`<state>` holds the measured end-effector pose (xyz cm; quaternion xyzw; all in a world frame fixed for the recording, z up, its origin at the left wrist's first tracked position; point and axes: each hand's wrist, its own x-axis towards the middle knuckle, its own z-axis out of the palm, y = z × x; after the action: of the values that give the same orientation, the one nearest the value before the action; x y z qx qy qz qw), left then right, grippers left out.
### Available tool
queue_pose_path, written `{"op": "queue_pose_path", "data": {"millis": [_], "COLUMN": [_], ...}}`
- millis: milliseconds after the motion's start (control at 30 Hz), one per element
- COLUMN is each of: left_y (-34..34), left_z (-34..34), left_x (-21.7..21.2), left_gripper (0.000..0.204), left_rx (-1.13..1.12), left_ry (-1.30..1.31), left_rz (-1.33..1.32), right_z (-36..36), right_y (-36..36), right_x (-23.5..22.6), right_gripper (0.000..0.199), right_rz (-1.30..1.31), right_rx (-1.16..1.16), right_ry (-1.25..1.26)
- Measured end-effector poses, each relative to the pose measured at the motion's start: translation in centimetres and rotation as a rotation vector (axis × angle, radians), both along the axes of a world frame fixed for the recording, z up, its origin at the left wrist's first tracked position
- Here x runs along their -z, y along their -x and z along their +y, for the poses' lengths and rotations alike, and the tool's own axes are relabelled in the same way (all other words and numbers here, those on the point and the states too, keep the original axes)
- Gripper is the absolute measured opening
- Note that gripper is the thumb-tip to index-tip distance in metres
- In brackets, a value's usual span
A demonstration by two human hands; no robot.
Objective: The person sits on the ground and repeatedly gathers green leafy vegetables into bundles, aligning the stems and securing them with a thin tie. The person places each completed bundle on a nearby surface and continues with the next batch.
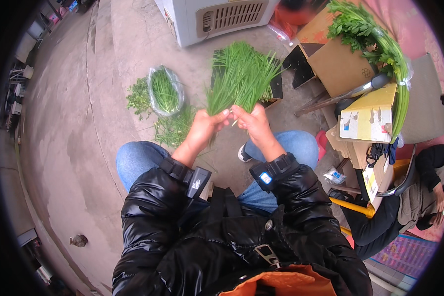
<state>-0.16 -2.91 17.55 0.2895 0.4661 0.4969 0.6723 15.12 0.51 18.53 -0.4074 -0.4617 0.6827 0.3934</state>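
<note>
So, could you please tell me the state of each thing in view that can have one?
Left hand: closed on thin green stalks
Right hand: closed, also on thin green stalks
Clear plastic bag: open, filled with greens
Loose greens: scattered on the ground
Leafy bunch: lying down, leaves attached

The person wears a shiny black padded jacket [150, 214] with a metal zipper pull [267, 256], orange cloth [293, 283] and blue jeans [301, 146]. Black wrist straps [176, 170] circle both sleeve ends; the right bears a blue-and-white sticker [265, 177].
</note>
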Motion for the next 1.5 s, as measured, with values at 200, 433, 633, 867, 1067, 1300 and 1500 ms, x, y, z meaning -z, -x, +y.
{"op": "queue_pose_path", "data": {"millis": [200, 433, 633, 867, 1067, 1300, 1500], "left_y": [0.5, 0.8, 1.4, 1.5, 1.8, 1.3, 1.9], "left_z": [0.1, 0.3, 0.3, 0.8, 1.0, 0.8, 0.7], "left_x": [-0.5, 0.1, 1.0, 0.6, 0.6, 0.1, 0.3], "left_gripper": [0.019, 0.019, 0.017, 0.040, 0.036, 0.039, 0.035], "left_rx": [0.061, 0.043, -0.026, -0.216, -0.201, -0.106, -0.048], "left_ry": [0.083, 0.112, 0.040, -0.035, 0.013, -0.035, -0.043], "left_rz": [-0.048, 0.006, 0.291, -0.203, -0.316, -0.172, 0.028], "right_z": [-0.2, -0.3, 0.1, 0.0, 0.0, -0.1, 0.1], "right_y": [0.0, 0.0, -0.3, -0.1, -0.1, 0.2, -0.1], "right_x": [-1.1, -0.9, -0.4, -0.4, 0.4, 0.1, 0.5], "right_gripper": [0.012, 0.010, 0.011, 0.014, 0.026, 0.013, 0.013], "right_rz": [0.066, 0.058, 0.104, 0.039, -0.194, -0.219, -0.219], "right_rx": [-0.093, -0.103, -0.028, -0.061, -0.281, -0.215, -0.183], "right_ry": [-0.081, -0.149, -0.086, 0.116, 0.091, 0.113, 0.109]}}
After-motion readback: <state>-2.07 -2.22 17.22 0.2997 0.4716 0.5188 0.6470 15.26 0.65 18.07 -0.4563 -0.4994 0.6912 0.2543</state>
